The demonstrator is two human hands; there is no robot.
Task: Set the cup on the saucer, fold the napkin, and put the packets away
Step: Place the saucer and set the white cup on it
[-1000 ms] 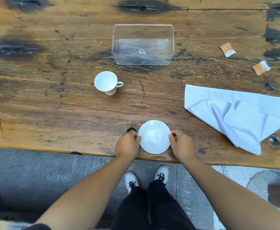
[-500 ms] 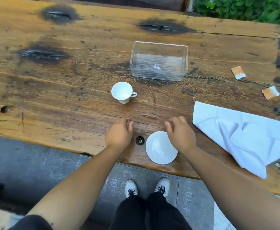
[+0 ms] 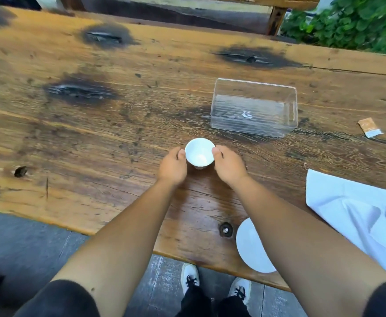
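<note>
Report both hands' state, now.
Left hand: cupped against the left side of the cup, gripping it.
Right hand: cupped against the cup's right side, gripping it.

Wooden table (image 3: 96, 124): weathered planks, dark burnt-looking patches toward the far edge, a small hole by the near edge. Grey paved floor (image 3: 27, 243) below the near edge. White shoes (image 3: 189, 274) with black laces on the floor. Green plants (image 3: 352, 21) beyond the far right corner.
</note>
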